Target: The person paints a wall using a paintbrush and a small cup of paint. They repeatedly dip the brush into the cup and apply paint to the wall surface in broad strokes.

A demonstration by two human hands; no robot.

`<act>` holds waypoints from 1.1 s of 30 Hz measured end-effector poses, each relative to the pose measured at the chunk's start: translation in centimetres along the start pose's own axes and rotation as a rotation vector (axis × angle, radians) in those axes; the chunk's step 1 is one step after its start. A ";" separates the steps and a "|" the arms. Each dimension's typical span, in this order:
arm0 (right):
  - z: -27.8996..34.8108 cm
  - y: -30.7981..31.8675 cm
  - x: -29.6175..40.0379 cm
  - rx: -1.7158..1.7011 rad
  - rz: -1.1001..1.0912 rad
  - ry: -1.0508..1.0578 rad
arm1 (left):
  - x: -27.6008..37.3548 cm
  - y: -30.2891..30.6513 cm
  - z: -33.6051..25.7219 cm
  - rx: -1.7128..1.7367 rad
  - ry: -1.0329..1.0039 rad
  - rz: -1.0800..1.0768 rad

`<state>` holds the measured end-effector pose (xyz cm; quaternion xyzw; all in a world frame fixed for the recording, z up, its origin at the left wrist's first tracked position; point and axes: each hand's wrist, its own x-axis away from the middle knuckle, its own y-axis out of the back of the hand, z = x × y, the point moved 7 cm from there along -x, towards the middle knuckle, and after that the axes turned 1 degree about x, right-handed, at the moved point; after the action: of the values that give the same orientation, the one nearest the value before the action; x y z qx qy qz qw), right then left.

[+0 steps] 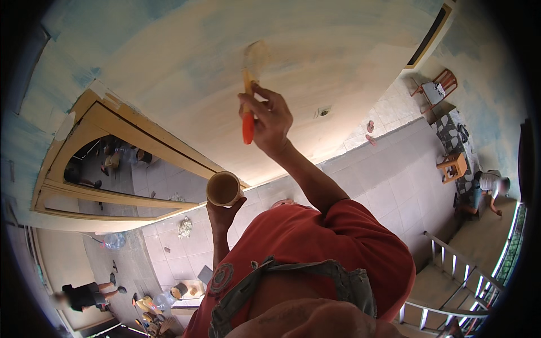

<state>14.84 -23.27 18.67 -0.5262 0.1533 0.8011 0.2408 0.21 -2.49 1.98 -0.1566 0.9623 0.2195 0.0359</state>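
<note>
My right hand [272, 120] grips a paintbrush [248, 122] with an orange-tipped handle, its bristle end pointing up against the painted wall [190, 76]. Motion blurs the bristles, so their exact contact with the wall is unclear. Lower and to the left, my left hand [224, 211] is wrapped around a cup [223, 189] with its mouth facing the camera. The cup's inside looks beige; how much it holds is hard to tell. Patchy cream and pale blue paint covers the wall around the brush.
A yellow-framed door or window with glass panes [139, 169] is at left. An electrical outlet box [324, 111] is set in the wall. Ladders [456, 270] stand at lower right. One person [490, 186] crouches at right; another [84, 295] stands at lower left near buckets [179, 290].
</note>
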 end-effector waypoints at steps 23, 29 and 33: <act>8.7 -10.7 1.2 -0.563 0.215 -0.061 | 5.3 5.5 3.0 -0.029 0.173 -0.219; 4.5 -9.1 -0.2 -0.505 0.183 -0.134 | 4.9 5.4 2.5 -0.031 0.100 -0.209; 0.1 -6.2 -1.2 -0.552 0.173 -0.243 | 4.3 5.1 2.7 -0.025 0.089 -0.180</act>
<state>18.55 -18.25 19.86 -0.4569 -0.0558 0.8870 0.0362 -5.50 1.75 1.06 -0.2525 0.9421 0.2203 0.0108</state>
